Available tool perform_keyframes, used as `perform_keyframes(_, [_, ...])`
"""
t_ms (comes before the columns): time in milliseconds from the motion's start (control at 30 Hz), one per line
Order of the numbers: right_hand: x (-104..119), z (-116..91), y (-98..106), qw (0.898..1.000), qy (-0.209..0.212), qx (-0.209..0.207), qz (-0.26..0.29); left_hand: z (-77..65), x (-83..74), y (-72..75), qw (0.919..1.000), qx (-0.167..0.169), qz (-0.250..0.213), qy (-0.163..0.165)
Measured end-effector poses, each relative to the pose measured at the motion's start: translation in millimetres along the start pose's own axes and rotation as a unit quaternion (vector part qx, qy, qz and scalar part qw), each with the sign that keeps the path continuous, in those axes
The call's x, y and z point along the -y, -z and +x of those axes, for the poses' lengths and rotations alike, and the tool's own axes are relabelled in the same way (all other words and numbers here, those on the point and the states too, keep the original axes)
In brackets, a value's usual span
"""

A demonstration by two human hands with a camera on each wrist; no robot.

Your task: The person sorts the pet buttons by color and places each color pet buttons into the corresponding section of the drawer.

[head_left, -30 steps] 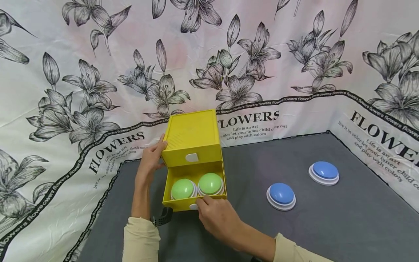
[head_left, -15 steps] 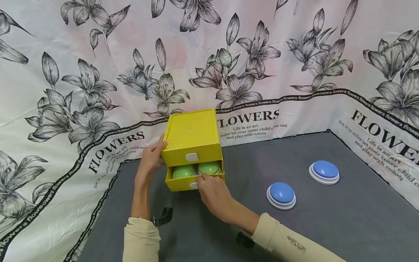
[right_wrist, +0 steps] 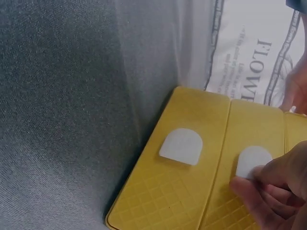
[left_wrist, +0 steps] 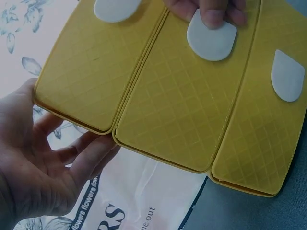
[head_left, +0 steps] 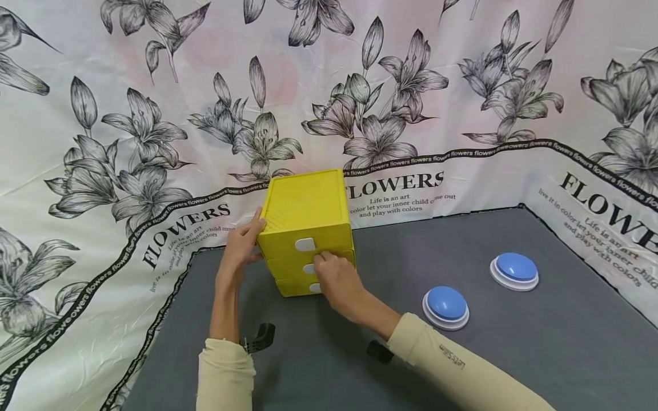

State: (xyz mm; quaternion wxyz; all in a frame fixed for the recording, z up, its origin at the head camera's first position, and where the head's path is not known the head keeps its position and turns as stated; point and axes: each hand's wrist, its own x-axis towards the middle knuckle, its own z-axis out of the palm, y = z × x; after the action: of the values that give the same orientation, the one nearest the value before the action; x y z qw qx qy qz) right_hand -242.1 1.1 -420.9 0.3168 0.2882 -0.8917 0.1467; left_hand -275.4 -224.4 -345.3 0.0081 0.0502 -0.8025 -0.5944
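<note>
A yellow box with stacked drawers (head_left: 308,208) stands on the grey table, all its drawers pushed in. White tabs serve as handles; the top one (head_left: 305,244) and bottom one (head_left: 315,287) are untouched. My left hand (head_left: 241,242) holds the box at its upper left side, with fingers at the top edge and against the side wall (left_wrist: 74,112). My right hand (head_left: 336,279) pinches the middle drawer's white handle (right_wrist: 252,160) between thumb and finger. In the left wrist view this handle (left_wrist: 211,38) shows below the right fingertips. The drawers' contents are hidden.
Two blue dome buttons on white bases, a nearer one (head_left: 446,305) and a farther one (head_left: 516,268), sit to the right on the grey table (head_left: 401,365). A white floral cloth (head_left: 154,142) hangs behind and along both sides.
My right hand has pushed the middle drawer from far out to fully in, hiding the two green dome buttons inside. My left hand has stayed at the box's left side.
</note>
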Motion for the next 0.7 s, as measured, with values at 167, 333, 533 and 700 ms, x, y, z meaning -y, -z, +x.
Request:
perform_keyframes(167, [-1, -7, 1, 0.999, -0.011, -0.012, 0.037, -0.7, 1.4, 1.3, 1.0, 0.001, 0.0, 0.009])
perform_keyframes(333, [-1, -18, 2, 0.991, -0.055, 0.026, 0.119, -2.3, 1.2, 4.1, 0.9999, -0.005, 0.002, 0.012])
perform_keyframes(533, [-1, -21, -9, 0.966, -0.087, 0.148, 0.191, -1.5, -2.8, 5.4, 1.0, 0.004, 0.0, 0.006])
perform_keyframes(700, [0, -21, -18, 0.965, -0.072, 0.16, 0.194, -0.3, -2.6, 4.8, 0.9999, 0.01, 0.003, 0.006])
